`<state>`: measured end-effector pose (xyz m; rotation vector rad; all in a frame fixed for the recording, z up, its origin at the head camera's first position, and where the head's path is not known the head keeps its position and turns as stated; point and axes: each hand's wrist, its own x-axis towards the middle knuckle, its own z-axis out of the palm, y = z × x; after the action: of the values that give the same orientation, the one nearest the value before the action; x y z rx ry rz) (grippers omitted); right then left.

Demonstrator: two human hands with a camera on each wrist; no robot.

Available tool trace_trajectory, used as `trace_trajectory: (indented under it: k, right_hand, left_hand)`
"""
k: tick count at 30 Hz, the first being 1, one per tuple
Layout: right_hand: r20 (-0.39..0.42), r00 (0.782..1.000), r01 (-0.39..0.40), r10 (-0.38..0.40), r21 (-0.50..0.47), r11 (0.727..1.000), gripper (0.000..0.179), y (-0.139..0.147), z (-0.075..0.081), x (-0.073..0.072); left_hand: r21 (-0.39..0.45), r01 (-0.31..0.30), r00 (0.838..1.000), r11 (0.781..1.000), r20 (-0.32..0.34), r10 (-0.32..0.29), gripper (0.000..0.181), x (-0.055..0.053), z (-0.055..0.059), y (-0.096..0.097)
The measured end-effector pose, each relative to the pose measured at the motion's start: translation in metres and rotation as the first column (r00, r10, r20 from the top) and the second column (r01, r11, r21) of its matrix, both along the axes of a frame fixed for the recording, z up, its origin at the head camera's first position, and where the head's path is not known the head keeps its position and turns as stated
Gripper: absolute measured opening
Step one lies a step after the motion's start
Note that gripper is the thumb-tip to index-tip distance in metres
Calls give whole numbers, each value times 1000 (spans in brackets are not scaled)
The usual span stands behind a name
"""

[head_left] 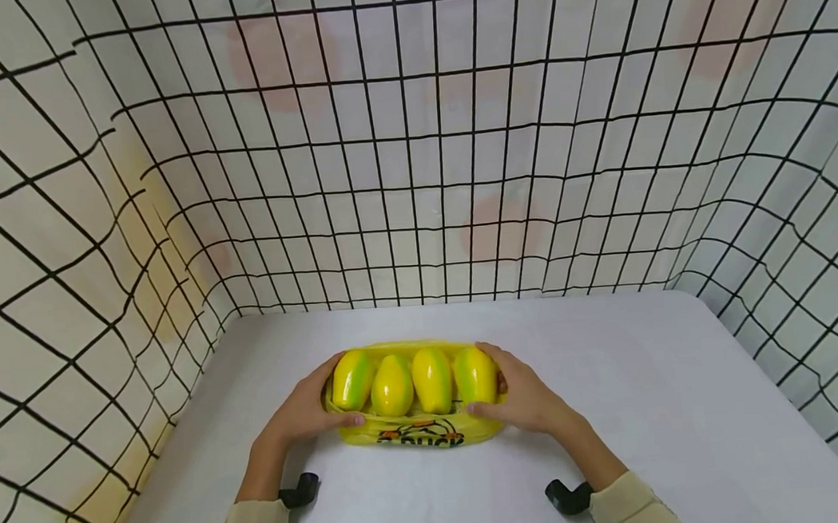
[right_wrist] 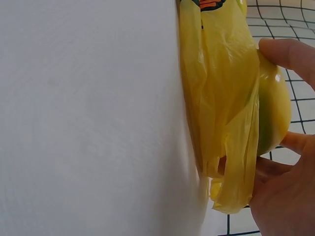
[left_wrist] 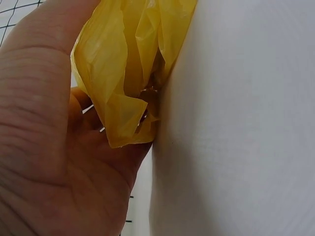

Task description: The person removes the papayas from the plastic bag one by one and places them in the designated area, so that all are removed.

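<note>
Several glossy yellow-green mangoes lie side by side in a row in a thin yellow plastic bag on the white table. Black letters and an orange and black drawing are printed on the bag's front. My left hand holds the left end, its thumb across the front edge; in the left wrist view crumpled film hangs between thumb and fingers. At the other end my right hand grips the bag around the rightmost mango. In the right wrist view the thumb touches that mango, and loose bag film hangs beside the fingers.
The white tabletop spreads around the bag. A black wire grid with white sheeting behind it stands along the back and both sides. Black curved pieces sit at both wrists, just beyond the beige sleeves.
</note>
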<state>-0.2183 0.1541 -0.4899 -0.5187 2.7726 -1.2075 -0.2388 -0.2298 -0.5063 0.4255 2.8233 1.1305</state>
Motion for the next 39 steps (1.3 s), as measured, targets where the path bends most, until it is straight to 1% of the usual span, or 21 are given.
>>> trace_trajectory:
  k: [6,11,15,20,24,28,31,35,39]
  right_hand:
    - [27,999,17,-17,-1,1000,97,5,6,0]
    - [42,998,43,-42,-9,999,96,13,10,-1]
    - [61,996,62,-60,-32,998,94,22,14,0]
    - [75,996,58,-54,-54,997,92,31,18,2]
    - [63,997,56,-53,-38,998,92,38,19,4]
    - [44,997,59,-58,-27,998,92,44,20,6]
    - [41,997,59,-58,-38,998,92,50,21,8]
    - [37,998,58,-56,-51,997,91,58,22,8]
    - [23,998,62,-61,-34,998,92,65,23,7]
  left_hand:
    - [0,12,1000,1000,-10,-12,108,0,-3,-1]
    - [-4,17,1000,1000,-23,-17,107,0,-1,-1]
    - [-3,12,1000,1000,-12,-12,107,0,0,0]
    - [-15,5,1000,1000,-2,-5,107,0,-1,0]
    - [-17,8,1000,1000,-16,-8,108,1,-2,-1]
    - [-8,24,999,1000,-26,-24,108,1,-3,-3]
    - [0,30,999,1000,-30,-30,107,1,-4,-3]
    - [6,27,999,1000,-34,-26,105,0,-4,-2]
    - [8,18,1000,1000,-25,-18,104,0,-2,-1]
